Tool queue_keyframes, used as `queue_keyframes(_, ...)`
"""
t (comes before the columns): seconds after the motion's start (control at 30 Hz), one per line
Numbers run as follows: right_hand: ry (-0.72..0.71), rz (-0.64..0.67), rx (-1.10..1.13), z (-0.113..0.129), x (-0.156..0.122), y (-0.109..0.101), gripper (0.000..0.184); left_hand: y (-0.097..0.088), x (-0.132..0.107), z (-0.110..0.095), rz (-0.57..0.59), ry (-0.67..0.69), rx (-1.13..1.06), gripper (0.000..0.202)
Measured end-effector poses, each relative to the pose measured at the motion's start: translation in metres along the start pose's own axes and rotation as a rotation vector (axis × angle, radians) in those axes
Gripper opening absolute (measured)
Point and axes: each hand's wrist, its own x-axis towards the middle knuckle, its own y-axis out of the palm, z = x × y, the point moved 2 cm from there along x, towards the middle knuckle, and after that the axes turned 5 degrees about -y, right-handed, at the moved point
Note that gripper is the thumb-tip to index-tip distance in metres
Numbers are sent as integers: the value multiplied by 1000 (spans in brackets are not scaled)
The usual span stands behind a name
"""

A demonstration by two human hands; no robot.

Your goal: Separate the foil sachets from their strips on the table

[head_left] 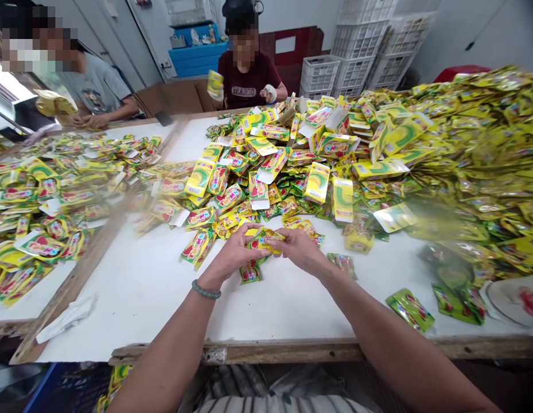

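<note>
My left hand (236,250), with a green bead bracelet on its wrist, is closed on a small yellow-green printed packet (263,238). Fingertips of my right hand (303,248) pinch the same packet from the right. A yellow edge shows by my left fingers; I cannot tell whether it belongs to a carton. Just below my hands, a green packet (250,272) lies on the white tabletop. Beyond them rises a heap of packets and small yellow cartons, some with open flaps, such as one carton (317,182) and another carton (343,199).
A large pile of yellow packets (477,149) fills the right side. Wooden strips (89,261) divide the table, with more cartons (38,189) at left. A dish (518,299) stands at the right edge. Two people sit across; crates (356,43) are stacked behind.
</note>
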Motion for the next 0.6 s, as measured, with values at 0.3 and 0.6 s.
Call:
queue_keyframes(0.3,-102,-81,115,4,1,-13,34,-8,4,0,-105,-74,-102,45)
queue_keyframes(0.6,-101,-198,-180,-4,2,-4,34,1,4,4,9,-21,-63,37)
